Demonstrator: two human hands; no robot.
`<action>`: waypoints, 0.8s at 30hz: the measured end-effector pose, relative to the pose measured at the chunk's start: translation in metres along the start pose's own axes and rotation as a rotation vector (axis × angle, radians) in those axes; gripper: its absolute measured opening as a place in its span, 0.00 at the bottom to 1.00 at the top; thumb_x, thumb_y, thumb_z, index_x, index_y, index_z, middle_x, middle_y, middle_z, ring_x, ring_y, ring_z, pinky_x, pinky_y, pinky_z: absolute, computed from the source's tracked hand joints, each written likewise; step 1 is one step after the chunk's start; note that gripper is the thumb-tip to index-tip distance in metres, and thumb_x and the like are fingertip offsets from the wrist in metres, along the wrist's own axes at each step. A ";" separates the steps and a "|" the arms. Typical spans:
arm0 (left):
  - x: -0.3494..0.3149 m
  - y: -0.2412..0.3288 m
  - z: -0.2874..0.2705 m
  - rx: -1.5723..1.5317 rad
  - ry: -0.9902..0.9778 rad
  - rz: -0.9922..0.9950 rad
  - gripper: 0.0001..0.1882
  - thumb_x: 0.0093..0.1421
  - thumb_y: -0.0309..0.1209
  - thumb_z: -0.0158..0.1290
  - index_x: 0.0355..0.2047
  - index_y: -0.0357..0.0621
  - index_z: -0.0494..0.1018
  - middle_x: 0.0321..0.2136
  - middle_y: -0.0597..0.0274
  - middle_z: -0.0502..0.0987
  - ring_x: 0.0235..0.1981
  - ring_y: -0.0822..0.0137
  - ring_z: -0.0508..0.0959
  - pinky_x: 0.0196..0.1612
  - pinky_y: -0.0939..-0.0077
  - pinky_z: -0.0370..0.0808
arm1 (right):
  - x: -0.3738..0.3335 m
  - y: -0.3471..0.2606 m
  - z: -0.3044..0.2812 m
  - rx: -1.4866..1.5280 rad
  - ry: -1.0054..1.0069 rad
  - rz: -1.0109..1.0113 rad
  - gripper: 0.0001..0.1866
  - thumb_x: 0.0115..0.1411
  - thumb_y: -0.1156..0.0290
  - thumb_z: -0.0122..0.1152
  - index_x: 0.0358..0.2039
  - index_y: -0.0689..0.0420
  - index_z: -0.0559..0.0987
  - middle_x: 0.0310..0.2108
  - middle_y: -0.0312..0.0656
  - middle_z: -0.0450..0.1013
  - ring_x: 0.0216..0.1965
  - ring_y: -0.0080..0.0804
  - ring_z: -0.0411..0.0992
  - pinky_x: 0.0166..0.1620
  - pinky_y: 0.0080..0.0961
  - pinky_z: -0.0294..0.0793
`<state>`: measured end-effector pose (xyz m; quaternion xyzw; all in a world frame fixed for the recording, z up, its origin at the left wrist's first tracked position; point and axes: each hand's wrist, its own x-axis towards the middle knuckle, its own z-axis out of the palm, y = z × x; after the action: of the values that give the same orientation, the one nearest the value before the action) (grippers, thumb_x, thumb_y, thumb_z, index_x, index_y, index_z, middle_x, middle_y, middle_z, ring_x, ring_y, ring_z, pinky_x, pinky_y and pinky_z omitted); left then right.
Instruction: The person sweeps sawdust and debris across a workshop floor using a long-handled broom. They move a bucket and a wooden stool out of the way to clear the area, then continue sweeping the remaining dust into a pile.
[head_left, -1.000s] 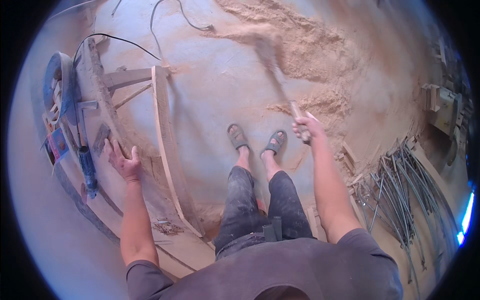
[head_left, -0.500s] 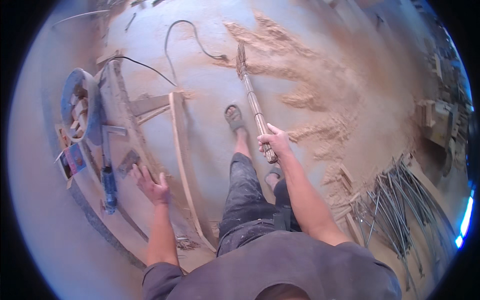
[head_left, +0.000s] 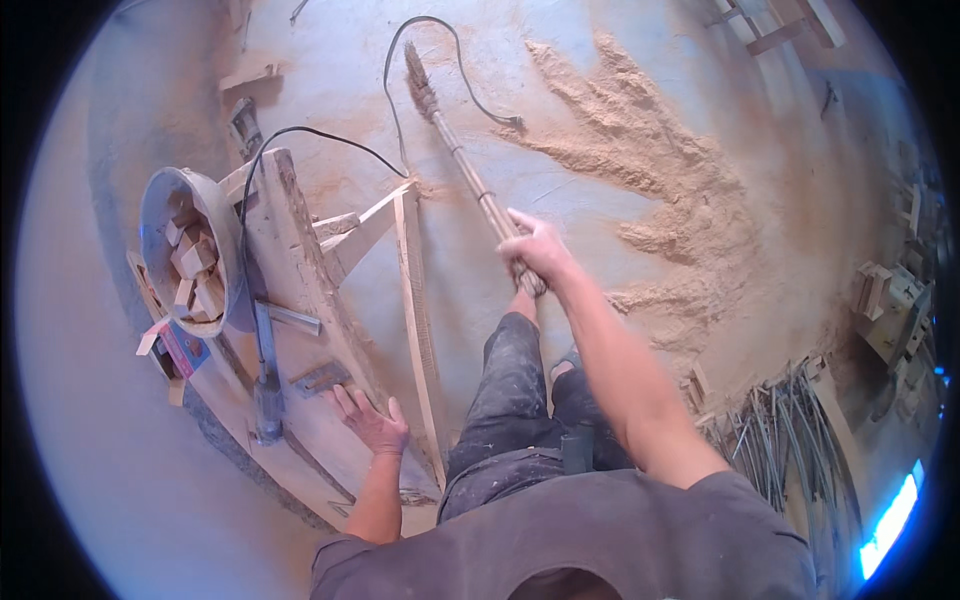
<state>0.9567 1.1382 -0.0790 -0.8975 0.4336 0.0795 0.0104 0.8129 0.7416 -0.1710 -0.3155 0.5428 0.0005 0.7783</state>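
Observation:
My right hand (head_left: 540, 250) is closed round the lower end of a long broom (head_left: 466, 165) with a bound-stalk handle. Its bristle end reaches away from me to the far left, over the floor inside a loop of dark cable (head_left: 455, 30). To the right of the broom, sawdust (head_left: 640, 150) lies swept in long streaks. My left hand (head_left: 375, 425) is open, fingers spread, low over a wooden bench. Its fingertips are beside a flat grey metal plate (head_left: 322, 378); whether they touch it I cannot tell.
On the left stands a white bucket (head_left: 240, 270) of wood offcuts (head_left: 195, 262), near a blue-grey power tool (head_left: 268, 405) and a pink box (head_left: 180, 348). A wooden frame (head_left: 422, 310) rises between bench and legs. Many metal rods (head_left: 790, 430) lie at the right.
The broom's bristle end has swung left across the floor, from right of the cable's end to inside its loop. My left hand stays near the metal plate. The whole view has shifted.

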 end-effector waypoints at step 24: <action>0.006 0.018 -0.003 0.099 -0.025 -0.054 0.48 0.51 0.31 0.61 0.66 0.37 0.45 0.69 0.32 0.45 0.70 0.30 0.45 0.70 0.39 0.46 | -0.117 0.015 -0.145 0.155 0.500 -0.019 0.42 0.50 0.78 0.63 0.68 0.63 0.62 0.28 0.43 0.75 0.20 0.27 0.73 0.20 0.24 0.70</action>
<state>0.9471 1.1219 -0.0766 -0.9062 0.4126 0.0686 0.0622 0.6377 0.7220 -0.1099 -0.2505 0.7136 -0.1265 0.6419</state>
